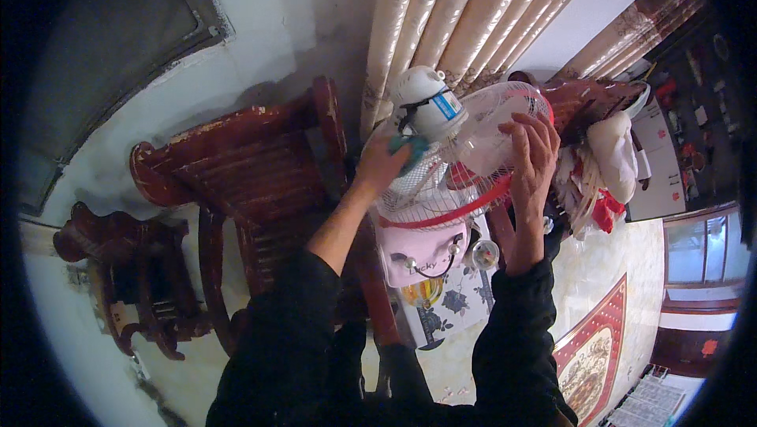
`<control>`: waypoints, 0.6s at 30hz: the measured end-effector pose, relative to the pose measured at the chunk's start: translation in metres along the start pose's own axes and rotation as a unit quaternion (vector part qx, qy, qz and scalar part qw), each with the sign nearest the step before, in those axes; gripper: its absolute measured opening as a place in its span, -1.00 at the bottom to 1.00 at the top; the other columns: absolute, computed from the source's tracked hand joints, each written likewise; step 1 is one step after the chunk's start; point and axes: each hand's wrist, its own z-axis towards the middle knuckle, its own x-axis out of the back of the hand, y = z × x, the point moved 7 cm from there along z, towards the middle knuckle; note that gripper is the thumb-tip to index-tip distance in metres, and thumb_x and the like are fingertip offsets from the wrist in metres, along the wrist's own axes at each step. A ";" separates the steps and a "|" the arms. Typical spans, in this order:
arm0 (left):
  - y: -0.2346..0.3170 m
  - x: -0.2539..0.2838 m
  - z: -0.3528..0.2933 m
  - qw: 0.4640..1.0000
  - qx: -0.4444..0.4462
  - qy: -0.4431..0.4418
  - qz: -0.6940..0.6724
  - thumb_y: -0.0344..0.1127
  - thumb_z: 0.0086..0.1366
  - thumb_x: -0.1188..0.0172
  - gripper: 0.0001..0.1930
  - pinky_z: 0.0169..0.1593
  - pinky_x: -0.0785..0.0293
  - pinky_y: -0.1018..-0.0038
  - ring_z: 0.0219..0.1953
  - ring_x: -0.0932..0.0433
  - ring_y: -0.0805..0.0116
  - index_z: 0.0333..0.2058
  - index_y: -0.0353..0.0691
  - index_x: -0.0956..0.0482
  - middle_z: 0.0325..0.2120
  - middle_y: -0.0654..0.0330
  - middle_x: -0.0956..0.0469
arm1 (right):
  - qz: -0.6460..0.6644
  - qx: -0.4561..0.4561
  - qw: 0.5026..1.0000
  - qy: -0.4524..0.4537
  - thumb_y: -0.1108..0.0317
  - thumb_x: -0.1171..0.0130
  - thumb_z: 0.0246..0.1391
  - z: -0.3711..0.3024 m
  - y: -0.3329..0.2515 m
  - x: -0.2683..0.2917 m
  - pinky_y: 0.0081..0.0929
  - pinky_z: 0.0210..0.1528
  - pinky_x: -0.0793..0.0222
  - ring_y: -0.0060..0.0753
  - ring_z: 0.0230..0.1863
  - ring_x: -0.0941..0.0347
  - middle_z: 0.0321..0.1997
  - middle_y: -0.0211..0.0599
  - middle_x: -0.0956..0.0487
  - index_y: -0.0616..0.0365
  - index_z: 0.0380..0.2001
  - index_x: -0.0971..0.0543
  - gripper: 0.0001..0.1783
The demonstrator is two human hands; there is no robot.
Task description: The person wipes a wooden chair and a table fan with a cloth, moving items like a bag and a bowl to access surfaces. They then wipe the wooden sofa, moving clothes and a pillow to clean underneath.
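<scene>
An electric fan stands in front of me with its back toward me. It has a white wire cage with a red rim and a white motor housing bearing a blue and white label. My left hand holds a green cloth against the wires at the left, below the motor housing; the hand is slightly blurred. At the cage's right side, my right hand grips the edge, its fingers bent over the wires and the red rim. Part of the cage is hidden behind this hand.
Below the cage are a pink container, a small clear cup and a flower-patterned white surface. A dark red wooden bench stands left. Patterned curtains hang behind the fan. White and red cloths are at right, above a red-bordered rug.
</scene>
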 end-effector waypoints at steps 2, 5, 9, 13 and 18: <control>-0.070 -0.002 -0.005 0.997 0.072 0.020 -0.032 -0.05 0.25 -0.11 -0.54 -0.01 -0.43 0.14 -0.10 -0.56 -0.13 -0.16 -0.41 -0.57 -0.20 -0.25 -0.57 | 0.013 0.034 0.999 0.013 0.10 -0.02 0.22 -0.001 -0.005 -0.001 -0.10 0.34 0.03 -0.06 0.27 -0.22 -0.03 -0.35 -0.60 0.06 -0.30 -0.68 -0.66; -0.089 -0.008 -0.002 0.988 0.149 0.028 0.025 -0.04 0.24 -0.05 -0.54 0.01 -0.41 0.08 -0.09 -0.55 -0.19 -0.21 -0.42 -0.60 -0.19 -0.30 -0.56 | -0.009 0.059 0.998 0.001 0.14 -0.09 0.15 -0.001 -0.009 -0.004 -0.10 0.32 0.00 -0.06 0.26 -0.23 -0.04 -0.33 -0.60 0.07 -0.34 -0.68 -0.71; -0.047 -0.010 0.031 0.986 0.159 0.008 -0.047 -0.05 0.21 -0.03 -0.54 -0.02 -0.42 0.06 -0.13 -0.55 -0.23 -0.21 -0.38 -0.60 -0.23 -0.31 -0.57 | 0.002 0.039 0.999 0.024 0.16 -0.10 0.12 0.006 -0.012 -0.008 -0.14 0.31 -0.03 -0.08 0.25 -0.24 -0.05 -0.29 -0.60 0.10 -0.35 -0.68 -0.72; 0.076 0.001 0.005 0.995 -0.070 0.002 -0.068 -0.22 0.23 -0.12 -0.72 -0.06 -0.45 0.18 -0.21 -0.56 -0.13 -0.27 -0.35 -0.57 -0.34 -0.18 -0.58 | 0.029 -0.019 0.999 0.025 0.18 -0.09 0.11 0.004 -0.001 0.002 -0.17 0.29 -0.05 -0.10 0.21 -0.26 -0.06 -0.25 -0.60 0.13 -0.35 -0.68 -0.71; 0.077 0.037 -0.080 0.972 -0.219 0.025 -0.081 -0.44 0.22 -0.15 -0.86 -0.01 -0.41 0.29 -0.14 -0.52 0.05 -0.23 -0.29 -0.52 -0.25 -0.04 -0.51 | 0.027 0.000 0.999 0.031 0.17 -0.08 0.11 0.003 -0.006 -0.008 -0.16 0.30 -0.05 -0.09 0.19 -0.27 -0.06 -0.26 -0.60 0.11 -0.36 -0.69 -0.71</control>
